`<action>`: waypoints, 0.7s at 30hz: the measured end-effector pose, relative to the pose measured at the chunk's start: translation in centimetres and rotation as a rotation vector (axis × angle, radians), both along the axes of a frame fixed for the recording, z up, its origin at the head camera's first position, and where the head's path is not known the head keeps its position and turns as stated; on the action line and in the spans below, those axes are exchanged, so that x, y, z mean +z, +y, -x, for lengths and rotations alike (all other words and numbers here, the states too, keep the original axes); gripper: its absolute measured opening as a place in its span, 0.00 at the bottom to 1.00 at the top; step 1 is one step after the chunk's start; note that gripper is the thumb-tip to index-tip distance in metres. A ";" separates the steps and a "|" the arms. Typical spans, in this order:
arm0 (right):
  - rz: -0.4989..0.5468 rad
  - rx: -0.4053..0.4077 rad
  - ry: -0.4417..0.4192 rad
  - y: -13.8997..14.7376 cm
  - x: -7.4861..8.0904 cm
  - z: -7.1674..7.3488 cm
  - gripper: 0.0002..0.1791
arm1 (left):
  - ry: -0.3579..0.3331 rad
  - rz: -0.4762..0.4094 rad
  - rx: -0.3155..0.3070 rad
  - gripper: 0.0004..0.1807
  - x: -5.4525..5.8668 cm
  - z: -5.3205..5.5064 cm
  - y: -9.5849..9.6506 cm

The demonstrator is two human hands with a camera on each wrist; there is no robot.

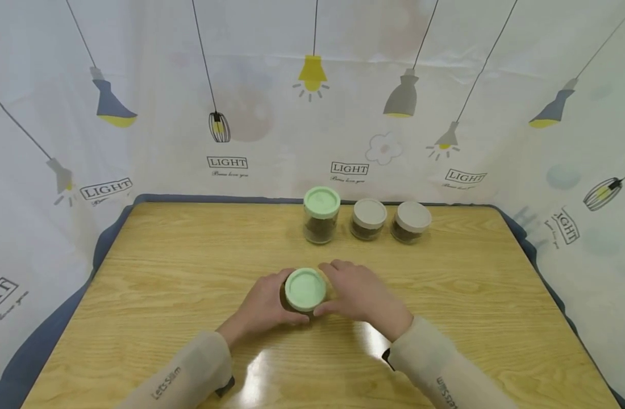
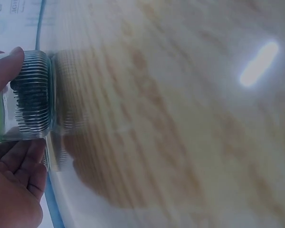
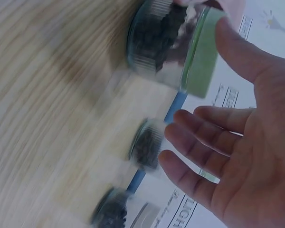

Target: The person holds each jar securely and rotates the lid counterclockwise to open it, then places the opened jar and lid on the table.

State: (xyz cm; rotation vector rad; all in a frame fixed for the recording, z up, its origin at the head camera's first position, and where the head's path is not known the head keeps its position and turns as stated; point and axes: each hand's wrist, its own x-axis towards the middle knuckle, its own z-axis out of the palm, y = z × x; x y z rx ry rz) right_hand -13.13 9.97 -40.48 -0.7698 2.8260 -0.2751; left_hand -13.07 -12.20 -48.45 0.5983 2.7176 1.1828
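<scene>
A clear ribbed jar with a pale green lid (image 1: pixel 305 288) stands on the table in front of me, dark contents (image 2: pixel 31 95) showing through its wall. My left hand (image 1: pixel 263 304) holds it, the thumb on one side and the fingers on the other. On the jar's right is my right hand (image 1: pixel 355 292). In the right wrist view its fingers (image 3: pixel 185 178) are spread and apart from the jar, while the thumb (image 3: pixel 237 52) is at the edge of the green lid; whether it touches cannot be told.
Toward the table's back edge stands a taller green-lidded jar (image 1: pixel 321 218) with dark contents. To its right are two shorter jars with greyish lids, one nearer (image 1: pixel 369 217) and one farther right (image 1: pixel 412 220). A printed white curtain (image 1: pixel 271 142) surrounds the wooden table (image 1: pixel 190 244).
</scene>
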 end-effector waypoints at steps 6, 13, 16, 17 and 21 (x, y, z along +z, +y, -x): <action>-0.045 0.051 0.124 -1.5 -0.4 -0.3 0.43 | 0.016 0.036 -0.005 0.48 0.0 0.0 0.0; -0.136 -0.006 0.180 -3.2 -0.4 -0.8 0.47 | 0.018 0.033 -0.029 0.43 -0.1 0.1 -0.1; -0.178 -0.040 0.184 -3.9 -0.3 -1.1 0.49 | 0.033 0.019 -0.036 0.41 -0.2 0.2 -0.2; -0.191 -0.048 0.191 -4.1 -0.3 -1.2 0.50 | 0.039 0.014 -0.037 0.41 -0.2 0.3 -0.3; -0.200 -0.063 0.214 -4.5 -0.5 -1.4 0.49 | 0.031 -0.009 -0.037 0.42 -0.2 0.2 -0.4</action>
